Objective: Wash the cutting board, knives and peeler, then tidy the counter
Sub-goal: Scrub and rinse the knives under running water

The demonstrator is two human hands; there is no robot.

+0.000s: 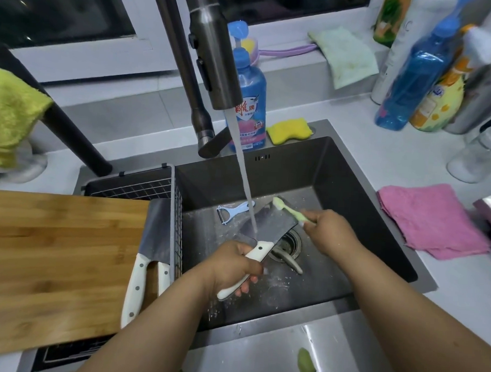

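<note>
We are gripping the cleaver (268, 224) handle with left hand (235, 265) fingers, right hand (331, 234) pinching the toothbrush (289, 210); scrubbing away from the edge seems safest.

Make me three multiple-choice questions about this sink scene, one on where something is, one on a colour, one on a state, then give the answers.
1. Where does the blue peeler lie?
A. on the sink floor
B. on the wooden cutting board
C. on the windowsill

2. What colour is the folded cloth on the counter right of the sink?
A. green
B. pink
C. white

3. What state is the faucet in?
A. off
B. dripping
C. running

Answers: 1 A, it lies in the basin beside the cleaver. 2 B, it is plainly pink. 3 C, a steady stream falls onto the cleaver that the left hand grips, while the right hand holds a toothbrush.
</note>
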